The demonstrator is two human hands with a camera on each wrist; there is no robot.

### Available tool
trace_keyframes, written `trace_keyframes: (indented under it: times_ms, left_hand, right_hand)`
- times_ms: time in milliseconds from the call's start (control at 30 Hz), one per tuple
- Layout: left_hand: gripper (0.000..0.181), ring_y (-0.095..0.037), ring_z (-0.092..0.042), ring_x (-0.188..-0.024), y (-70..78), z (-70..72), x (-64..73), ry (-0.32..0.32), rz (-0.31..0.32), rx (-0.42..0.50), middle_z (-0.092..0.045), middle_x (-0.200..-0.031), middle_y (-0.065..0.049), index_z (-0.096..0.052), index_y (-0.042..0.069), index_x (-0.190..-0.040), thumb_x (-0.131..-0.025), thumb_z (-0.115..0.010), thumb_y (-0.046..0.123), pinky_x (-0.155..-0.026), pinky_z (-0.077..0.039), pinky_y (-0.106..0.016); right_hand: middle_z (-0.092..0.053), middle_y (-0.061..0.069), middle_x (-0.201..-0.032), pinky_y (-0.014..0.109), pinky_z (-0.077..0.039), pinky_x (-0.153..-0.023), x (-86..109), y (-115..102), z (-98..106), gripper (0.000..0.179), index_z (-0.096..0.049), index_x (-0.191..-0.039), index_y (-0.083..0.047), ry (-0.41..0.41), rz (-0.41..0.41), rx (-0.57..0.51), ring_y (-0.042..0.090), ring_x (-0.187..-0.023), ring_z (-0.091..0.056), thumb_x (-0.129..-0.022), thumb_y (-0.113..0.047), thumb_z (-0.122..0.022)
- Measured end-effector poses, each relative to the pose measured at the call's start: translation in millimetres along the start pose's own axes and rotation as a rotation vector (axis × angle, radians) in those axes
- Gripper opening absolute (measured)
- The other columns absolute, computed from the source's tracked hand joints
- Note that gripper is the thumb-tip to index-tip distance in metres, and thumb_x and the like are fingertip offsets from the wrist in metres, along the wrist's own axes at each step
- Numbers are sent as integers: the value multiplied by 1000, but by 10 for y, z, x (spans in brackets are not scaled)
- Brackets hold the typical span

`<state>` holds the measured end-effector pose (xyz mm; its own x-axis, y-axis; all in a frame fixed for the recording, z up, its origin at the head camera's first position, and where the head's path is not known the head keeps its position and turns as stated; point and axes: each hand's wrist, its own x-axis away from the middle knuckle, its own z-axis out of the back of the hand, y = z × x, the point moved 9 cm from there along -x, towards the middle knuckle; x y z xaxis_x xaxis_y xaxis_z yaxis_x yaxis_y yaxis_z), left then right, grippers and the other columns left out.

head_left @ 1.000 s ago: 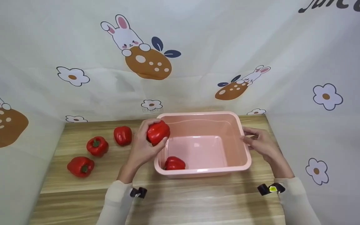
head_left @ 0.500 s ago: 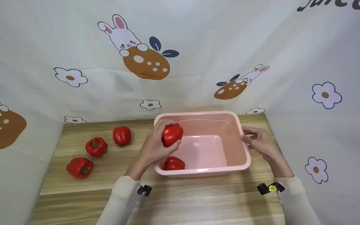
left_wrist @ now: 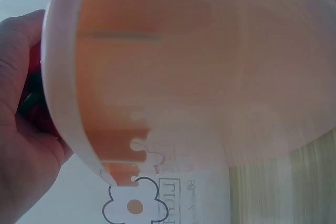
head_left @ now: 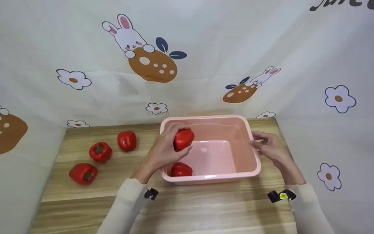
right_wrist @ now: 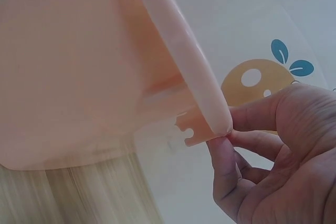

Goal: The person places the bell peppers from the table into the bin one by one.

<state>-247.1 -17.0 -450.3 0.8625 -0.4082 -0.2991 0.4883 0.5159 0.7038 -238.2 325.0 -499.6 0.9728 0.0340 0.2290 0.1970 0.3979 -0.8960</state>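
Note:
A red bell pepper (head_left: 184,139) is held in my left hand (head_left: 165,150), over the left part of a pink plastic basin (head_left: 206,177). In the left wrist view the basin's rim covers most of that pepper; a bit of its green stem (left_wrist: 34,100) shows beside the palm. Another red bell pepper (head_left: 181,169) lies inside the basin at its near left corner. At the basin's right side, my right hand (head_left: 271,148) pinches the rim (right_wrist: 207,93) between thumb and fingers.
Three more red bell peppers lie on the wooden table (head_left: 109,208) to the left: one at the back (head_left: 127,141), a middle pepper (head_left: 100,152) and a nearer pepper (head_left: 83,174). A printed curtain (head_left: 200,39) hangs behind and along both sides.
My left hand has carried its pepper rightward, from the basin's left rim to over its inside, moving only slightly in the last half second. My right hand stays on the rim.

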Motion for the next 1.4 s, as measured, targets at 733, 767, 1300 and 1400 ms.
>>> trace_keyframes:
  times_ms: [733, 767, 1300, 1400]
  left_hand:
    - [64, -15, -54, -123, 102, -125, -24, -129, -20, -56, -52, -139, 7, -52, 32, -135, -81, -81, 48, -97, -57, -38]
    - [63, -14, -54, -124, 116, -121, -30, -126, -25, -56, -53, -139, 8, -52, 32, -135, -82, -80, 50, -98, -57, -37]
    - [51, -5, -55, -127, 118, 161, 104, 44, -99, -62, -61, -134, 8, -58, 27, -132, -87, -76, 43, -109, -50, -34]
    - [51, -8, -56, -129, 85, 190, 164, 63, -82, -39, -61, -133, 8, -59, 26, -133, -87, -76, 43, -112, -49, -37]
  right_hand:
    - [-58, 29, -130, 34, -64, -75, -16, 21, -25, 51, -49, -146, 0, -3, -1, -7, 15, -90, -71, -98, -10, -62]
    - [-58, 29, -131, 34, -64, -76, -16, 22, -25, 51, -49, -146, 0, -4, 0, -7, 14, -90, -71, -98, -10, -62]
    - [-61, 30, -125, 31, -63, -72, -52, -11, -38, 49, -53, -143, 0, -2, 21, -4, 9, -84, -71, -97, -10, -63]
    - [-62, 30, -125, 31, -63, -72, -45, -17, -23, 48, -54, -143, -1, 1, 21, 3, 8, -84, -71, -97, -11, -64]
